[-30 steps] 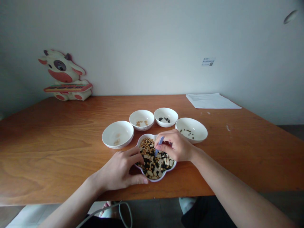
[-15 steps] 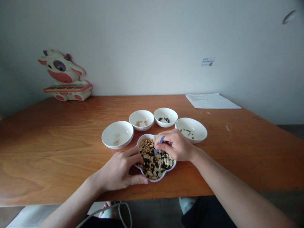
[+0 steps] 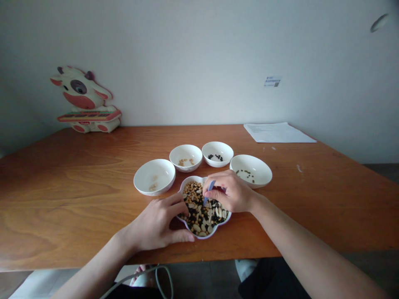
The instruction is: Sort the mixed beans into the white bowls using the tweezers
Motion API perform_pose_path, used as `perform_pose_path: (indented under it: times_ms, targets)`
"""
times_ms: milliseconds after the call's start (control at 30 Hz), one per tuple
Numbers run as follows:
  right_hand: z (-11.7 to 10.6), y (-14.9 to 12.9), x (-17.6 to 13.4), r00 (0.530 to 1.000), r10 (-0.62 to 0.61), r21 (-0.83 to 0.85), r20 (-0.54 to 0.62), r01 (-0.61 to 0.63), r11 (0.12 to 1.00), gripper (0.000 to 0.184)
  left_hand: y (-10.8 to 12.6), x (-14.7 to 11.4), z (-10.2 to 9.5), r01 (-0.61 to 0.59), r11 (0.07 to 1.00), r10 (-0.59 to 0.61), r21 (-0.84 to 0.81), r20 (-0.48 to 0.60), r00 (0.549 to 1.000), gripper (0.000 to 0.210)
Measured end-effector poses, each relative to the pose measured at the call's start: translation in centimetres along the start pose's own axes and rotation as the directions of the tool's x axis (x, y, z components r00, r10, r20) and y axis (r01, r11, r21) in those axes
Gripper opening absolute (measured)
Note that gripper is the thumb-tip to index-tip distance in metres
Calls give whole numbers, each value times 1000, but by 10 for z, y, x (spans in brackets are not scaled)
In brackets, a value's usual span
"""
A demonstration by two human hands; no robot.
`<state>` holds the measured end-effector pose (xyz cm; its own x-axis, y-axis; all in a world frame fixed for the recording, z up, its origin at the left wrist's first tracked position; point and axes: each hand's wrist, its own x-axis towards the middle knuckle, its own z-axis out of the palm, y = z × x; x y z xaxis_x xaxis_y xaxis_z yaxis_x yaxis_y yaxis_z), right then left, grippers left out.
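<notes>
A white-lilac scalloped dish (image 3: 204, 237) holds a mix of peanuts, yellow beans, black beans and small dark green beans. My left hand (image 3: 163, 222) grips the dish's left side, fingers over the rim and thumb along the outer wall. Pinched in my right hand (image 3: 229, 190) are purple tweezers (image 3: 210, 191), their tips down in the mix near the dish's middle. Whether the tips hold a bean is too small to tell. Behind the dish, white bowls stand in an arc: one with pale peanuts (image 3: 154, 177), one with yellow beans (image 3: 186, 158), one with black beans (image 3: 217, 154), one with greenish beans (image 3: 251, 170).
All of this stands on a brown wooden table (image 3: 77, 178) against a pale wall. A cow-shaped toy keyboard (image 3: 89, 101) sits at the back left, and sheets of paper (image 3: 279, 133) lie at the back right. A cable (image 3: 162, 276) loops below the front edge.
The tweezers have shifted very slightly in my right hand, their tips a little to the right. My left hand stays on the dish, and the bowls stand as before.
</notes>
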<state>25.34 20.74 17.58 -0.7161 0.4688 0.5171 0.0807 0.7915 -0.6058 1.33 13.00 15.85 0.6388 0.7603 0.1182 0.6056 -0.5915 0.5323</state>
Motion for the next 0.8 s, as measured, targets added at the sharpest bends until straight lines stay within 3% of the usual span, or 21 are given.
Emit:
perform_pose_path:
  times_ms: [800]
  targets:
    - [1, -1, 1, 1000, -15, -23, -9, 15, 1000, 22, 1, -1, 1, -10, 1000, 10, -2, -17, 1000, 41]
